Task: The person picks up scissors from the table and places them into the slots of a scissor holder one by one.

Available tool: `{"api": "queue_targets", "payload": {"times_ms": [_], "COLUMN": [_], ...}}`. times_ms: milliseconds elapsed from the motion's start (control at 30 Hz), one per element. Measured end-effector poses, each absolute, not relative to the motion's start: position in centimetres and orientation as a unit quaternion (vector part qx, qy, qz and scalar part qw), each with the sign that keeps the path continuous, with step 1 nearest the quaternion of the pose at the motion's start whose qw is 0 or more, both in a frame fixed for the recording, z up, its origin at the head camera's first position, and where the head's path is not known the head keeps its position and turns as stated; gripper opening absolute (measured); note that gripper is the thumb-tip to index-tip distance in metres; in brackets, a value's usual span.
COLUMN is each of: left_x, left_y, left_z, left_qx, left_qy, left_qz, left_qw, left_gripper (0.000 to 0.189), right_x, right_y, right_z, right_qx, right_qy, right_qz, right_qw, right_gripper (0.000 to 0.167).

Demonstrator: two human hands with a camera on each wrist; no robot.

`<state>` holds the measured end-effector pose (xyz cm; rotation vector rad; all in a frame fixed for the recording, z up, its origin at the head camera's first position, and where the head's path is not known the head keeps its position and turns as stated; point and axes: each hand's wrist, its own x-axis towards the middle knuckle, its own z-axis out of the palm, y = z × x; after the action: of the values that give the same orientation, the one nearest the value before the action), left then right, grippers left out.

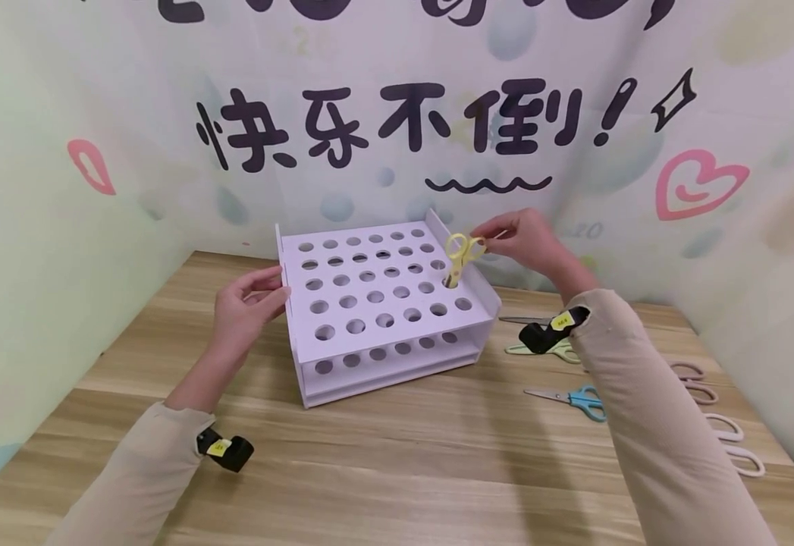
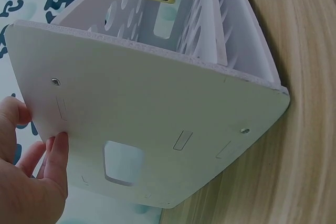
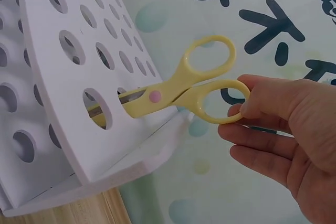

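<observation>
Pinches yellow ring-handled scissors with right fingers, extends left fingers against white perforated rack, likely steadying both.

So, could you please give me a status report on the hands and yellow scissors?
Right hand pinches yellow scissors, blades in the white rack's perforated top. Left hand touches the rack's side. Nothing visible in the way.

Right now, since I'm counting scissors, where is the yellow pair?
In the head view, the yellow scissors sit blades-down in a hole near the white rack's right edge, pinched in the right-hand grip.
</observation>
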<state>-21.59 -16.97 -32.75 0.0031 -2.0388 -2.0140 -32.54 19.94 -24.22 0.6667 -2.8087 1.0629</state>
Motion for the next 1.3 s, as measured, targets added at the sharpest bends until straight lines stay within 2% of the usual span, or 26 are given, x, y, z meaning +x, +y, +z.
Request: {"api": "queue_targets", "payload": {"times_ms": [933, 1300], "left_x": [-21.6, -21.6], "left_y": [-17.0, -17.0], "left_z": [-33.0, -33.0], "left_qx": [0.005, 0.003], "left_qy": [-0.690, -0.679], "left_qz": [-0.711, -0.721], "left_qw": [0.137, 0.137], "left_gripper": [0.042, 0.043], "right_x": [-32.8, -32.8], "right_y": [18.3, 18.3], "right_z": [-25.5, -25.7], "right_qx": [0.226, 0.233], "right_qy": [-0.916, -0.913], "right_qz": [0.330, 0.335], "right_qw": [-0.016, -0.011], "right_gripper": [0.018, 0.018]}}
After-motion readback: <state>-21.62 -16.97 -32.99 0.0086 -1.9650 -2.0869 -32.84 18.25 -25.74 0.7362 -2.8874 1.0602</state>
